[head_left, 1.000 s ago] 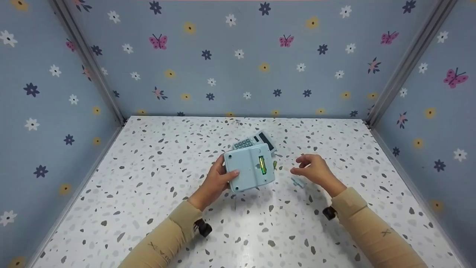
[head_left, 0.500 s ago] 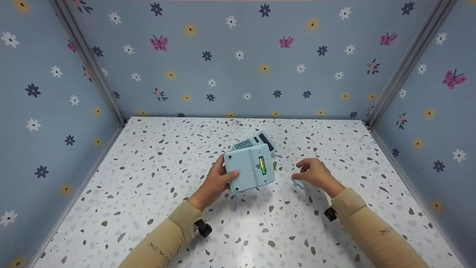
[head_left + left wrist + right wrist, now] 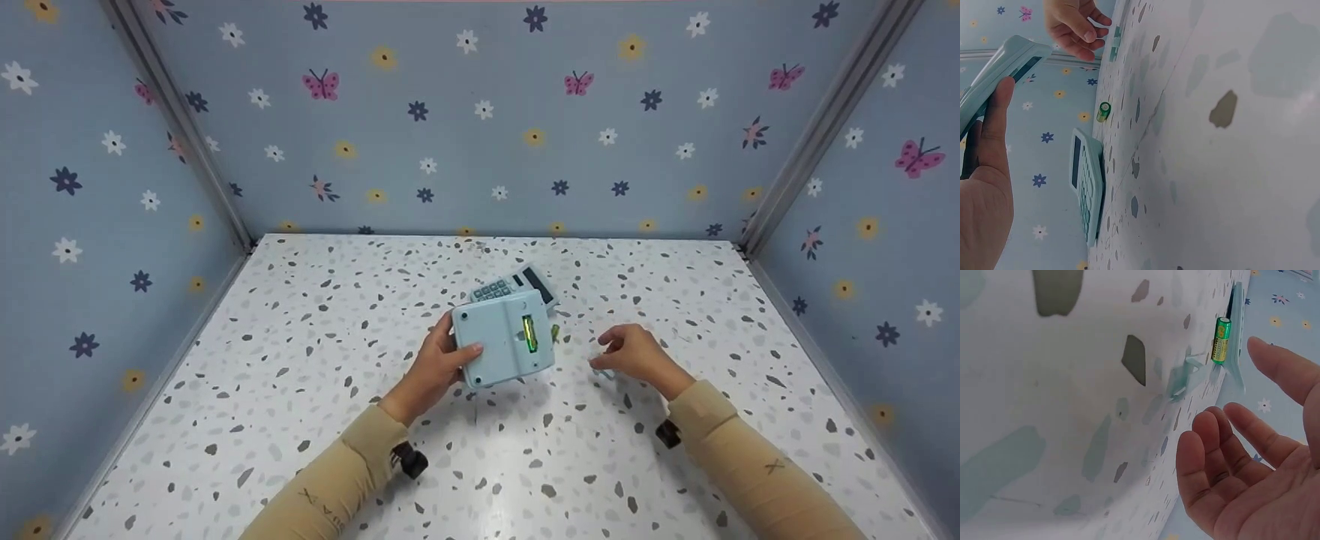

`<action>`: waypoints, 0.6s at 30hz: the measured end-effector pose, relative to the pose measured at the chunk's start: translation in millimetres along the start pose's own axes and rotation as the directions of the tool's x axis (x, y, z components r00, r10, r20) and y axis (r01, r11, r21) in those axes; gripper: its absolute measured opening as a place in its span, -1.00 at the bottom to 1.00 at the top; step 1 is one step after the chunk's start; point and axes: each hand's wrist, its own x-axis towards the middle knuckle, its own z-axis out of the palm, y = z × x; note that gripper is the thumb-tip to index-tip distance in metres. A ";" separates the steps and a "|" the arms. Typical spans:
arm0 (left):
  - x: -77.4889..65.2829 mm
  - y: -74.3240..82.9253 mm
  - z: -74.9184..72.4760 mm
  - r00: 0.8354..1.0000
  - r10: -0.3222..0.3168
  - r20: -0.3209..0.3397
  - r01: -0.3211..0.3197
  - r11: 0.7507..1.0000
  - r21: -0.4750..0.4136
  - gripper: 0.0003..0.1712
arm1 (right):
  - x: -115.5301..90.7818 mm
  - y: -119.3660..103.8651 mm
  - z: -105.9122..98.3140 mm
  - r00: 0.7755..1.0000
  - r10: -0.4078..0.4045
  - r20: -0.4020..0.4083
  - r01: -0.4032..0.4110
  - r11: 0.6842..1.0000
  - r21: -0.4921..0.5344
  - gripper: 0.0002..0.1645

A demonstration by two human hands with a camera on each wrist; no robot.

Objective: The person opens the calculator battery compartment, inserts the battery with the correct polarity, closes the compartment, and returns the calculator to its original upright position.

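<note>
The pale blue calculator (image 3: 495, 356) is up off the speckled table (image 3: 487, 472), the left hand (image 3: 433, 364) pinching its left edge, thumb on the back, fingers underneath. A green battery (image 3: 530, 334) lies bare in that back, so I'd worry that a careless tilt or knock could tip it out. The right hand (image 3: 641, 354) has its fingers bent and its thumb held apart, apparently pinching nothing; it is just beside the small cover (image 3: 1186, 378) on the table, though whether a fingertip touches it I can't tell. So thin a piece could skid from a clumsy pinch, and the loose battery (image 3: 1221, 340) might roll if brushed. A second calculator (image 3: 492, 289) lies just beyond. The held one has its back up toward the person, its dark screen (image 3: 1026, 68) underneath at the end towards the right hand. Its outline is almost square; the slightly longer axis runs left to right, right end canted away.
</note>
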 end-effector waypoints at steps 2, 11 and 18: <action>0.0 -0.1 -0.3 1.000 0.003 -0.001 -0.003 1.000 -0.002 -0.14 | 0.1 -0.1 0.7 1.000 0.019 0.010 -0.019 1.000 -0.002 -0.36; 1.2 -2.0 -1.5 1.000 0.001 -0.003 -0.001 1.000 -0.008 -0.15 | 0.5 2.0 1.8 0.998 0.048 0.028 -0.047 0.999 -0.027 -0.36; 1.1 -3.3 -1.5 1.000 -0.002 -0.003 0.002 1.000 -0.004 -0.13 | 3.0 6.3 3.9 0.999 0.036 0.022 -0.035 0.998 -0.051 -0.41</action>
